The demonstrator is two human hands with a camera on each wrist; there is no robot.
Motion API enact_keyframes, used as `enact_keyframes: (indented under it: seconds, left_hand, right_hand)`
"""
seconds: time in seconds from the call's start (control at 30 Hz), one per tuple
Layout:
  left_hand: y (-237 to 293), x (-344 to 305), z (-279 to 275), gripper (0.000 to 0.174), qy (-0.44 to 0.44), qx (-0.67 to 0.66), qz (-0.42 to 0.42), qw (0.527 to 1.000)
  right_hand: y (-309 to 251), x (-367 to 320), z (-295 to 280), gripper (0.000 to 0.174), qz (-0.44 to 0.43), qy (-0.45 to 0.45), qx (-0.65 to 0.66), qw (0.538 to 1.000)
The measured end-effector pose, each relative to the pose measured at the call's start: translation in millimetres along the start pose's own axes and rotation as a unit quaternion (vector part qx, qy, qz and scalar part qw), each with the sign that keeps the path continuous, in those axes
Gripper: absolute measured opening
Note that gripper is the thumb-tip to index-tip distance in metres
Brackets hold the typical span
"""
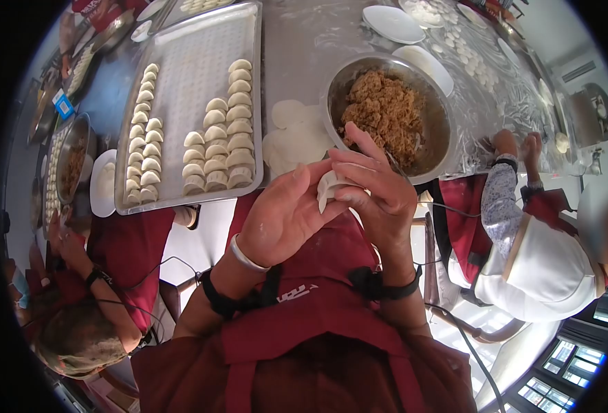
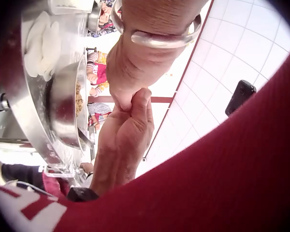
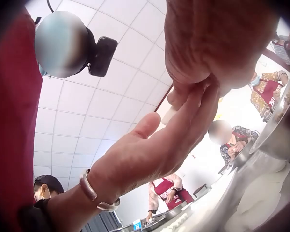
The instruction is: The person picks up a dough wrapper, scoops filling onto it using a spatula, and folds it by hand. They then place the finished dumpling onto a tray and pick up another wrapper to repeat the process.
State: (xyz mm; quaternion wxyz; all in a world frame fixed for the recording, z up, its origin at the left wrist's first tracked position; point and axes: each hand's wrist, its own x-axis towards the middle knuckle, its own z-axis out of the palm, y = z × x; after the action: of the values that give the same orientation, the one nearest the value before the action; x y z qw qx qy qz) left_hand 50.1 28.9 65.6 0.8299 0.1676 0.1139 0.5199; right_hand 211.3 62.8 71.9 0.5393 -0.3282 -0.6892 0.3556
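Note:
A white dumpling (image 1: 330, 188) is between my two hands, in front of my apron. My right hand (image 1: 381, 189) pinches its dough with thumb and fingers. My left hand (image 1: 280, 217), with a silver bangle at the wrist, holds its fingers nearly straight under the dumpling, thumb apart. In the right wrist view a pale bit of dough (image 3: 170, 115) shows by the fingers of the left hand (image 3: 159, 145). The left wrist view shows the right hand (image 2: 123, 140) meeting the left; the dumpling is hidden there. Just beyond my hands stands a steel bowl (image 1: 443, 148) of brown filling (image 1: 380, 110).
A metal tray (image 1: 187, 58) with rows of folded dumplings (image 1: 239, 127) lies at the left. Flat dough wrappers (image 1: 290, 141) are between tray and bowl. White plates (image 1: 393, 24) stand behind the bowl. People work on both sides; another person's hands (image 1: 517, 144) are at the right.

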Motion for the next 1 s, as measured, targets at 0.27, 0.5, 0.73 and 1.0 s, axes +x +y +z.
enact_keyframes:
  seconds: [0.27, 0.5, 0.73, 1.0]
  left_hand:
    - [-0.7, 0.8, 3.9, 0.044, 0.02, 0.017, -0.037, 0.999]
    - [-0.7, 3.3, 0.3, 0.042, 0.003, 0.028, -0.041, 0.999]
    - [-6.7, -2.5, 0.7, 0.05, 0.048, 0.132, 0.02, 0.99]
    - [-2.9, -4.4, -1.6, 0.056, 0.024, 0.195, 0.006, 0.981]
  right_hand:
    - [12.3, 0.1, -14.3, 0.018, -0.069, -0.096, -0.035, 0.992]
    - [10.9, 0.3, -13.7, 0.017, -0.066, -0.114, -0.061, 0.989]
    - [12.3, -9.6, 8.2, 0.013, 0.002, 0.047, 0.002, 0.999]
    - [16.5, -11.1, 6.6, 0.014, -0.007, 0.006, -0.012, 1.0]
